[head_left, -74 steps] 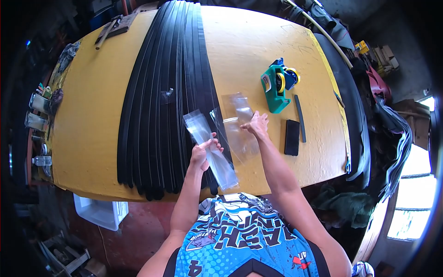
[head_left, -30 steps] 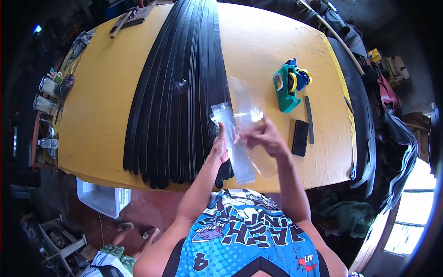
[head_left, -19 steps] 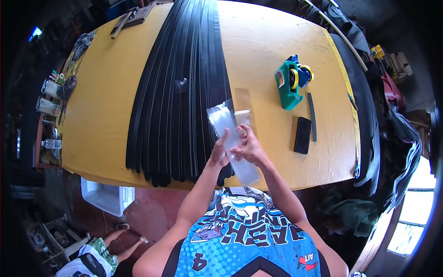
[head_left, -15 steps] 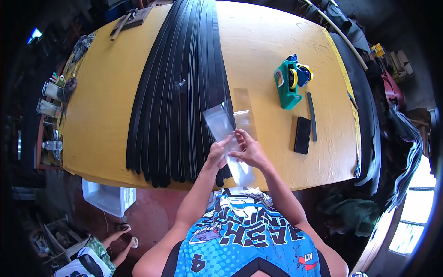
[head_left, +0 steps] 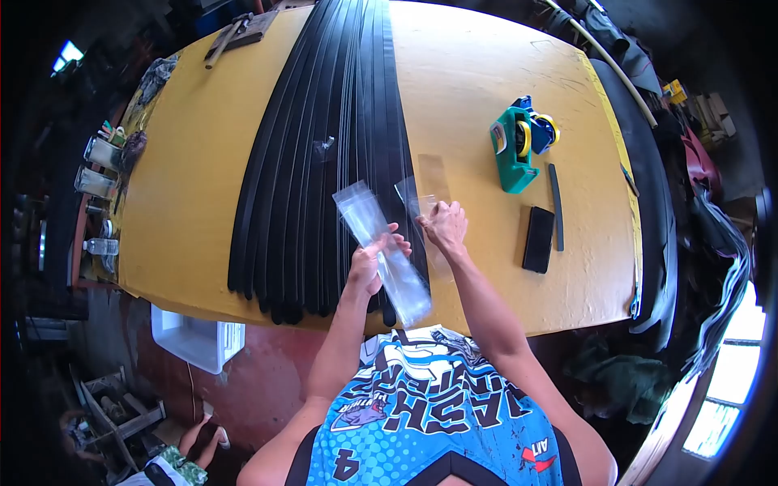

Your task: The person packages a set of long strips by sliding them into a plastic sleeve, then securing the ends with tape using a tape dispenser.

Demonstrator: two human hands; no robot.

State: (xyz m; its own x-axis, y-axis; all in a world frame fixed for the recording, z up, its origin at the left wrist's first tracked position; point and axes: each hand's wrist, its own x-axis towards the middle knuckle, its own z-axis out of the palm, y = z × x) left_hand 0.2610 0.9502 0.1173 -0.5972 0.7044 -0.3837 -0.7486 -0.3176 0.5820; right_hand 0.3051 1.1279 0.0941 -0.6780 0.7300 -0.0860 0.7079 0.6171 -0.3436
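My left hand (head_left: 369, 264) grips a bunch of long clear plastic sleeves (head_left: 363, 215) and holds it tilted above the near end of the black rubber strips (head_left: 324, 146). My right hand (head_left: 445, 226) rests on more clear sleeves (head_left: 433, 175) lying flat on the yellow table (head_left: 186, 178), fingers pressed on their near end. The two hands are a short way apart.
A green tape dispenser (head_left: 515, 146) stands right of the sleeves. A black phone (head_left: 538, 239) and a thin black strip (head_left: 556, 206) lie near it. Wooden tools (head_left: 235, 32) sit at the far left corner, small bottles (head_left: 99, 162) at the left edge. A white bin (head_left: 194, 344) is below the table.
My hands were together on the bunch of sleeves. My right hand has left it and gone back to the flat sleeves on the table; my left hand has swung the bunch leftward.
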